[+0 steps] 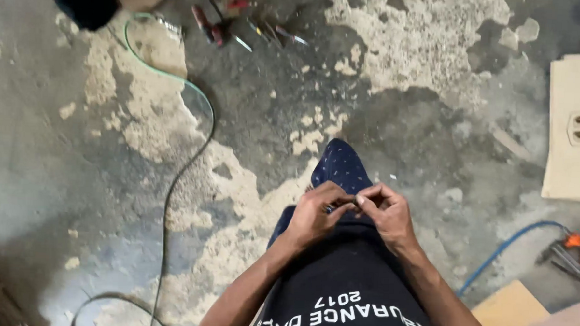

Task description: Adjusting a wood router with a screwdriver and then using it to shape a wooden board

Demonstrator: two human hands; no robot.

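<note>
**Small dark piece pinched between both hands above the workshop floor**

Small dark piece (354, 200), too small to identify, is sitting between the fingertips of both hands, just in front of the person's dark shirt (350, 283) and above a dotted navy trouser leg (342, 166). The left hand (315, 214) is curling nearly closed, thumb and forefinger pressing on the piece from the left. The right hand (387, 211) is curling the same way, its fingertips meeting the piece from the right. The piece's long axis appears to be running left to right between the two grips; which end is leading cannot be told.

Open room is lying mostly to the far side and left: the patchy concrete floor (55, 172) is spreading out there, crossed only by a thin green cable (195, 100) looping from the far left toward the near edge. Hand tools with red handles (214, 26) are lying on the far side, well apart from the hands. To the right, a pale board with a slotted cut-out (575, 130) is bounding the floor, and a blue cable (508, 247) is running toward an orange tool (576, 250) at the right edge. Wooden boards (524, 317) are closing in the near right corner, near the right forearm.
</note>
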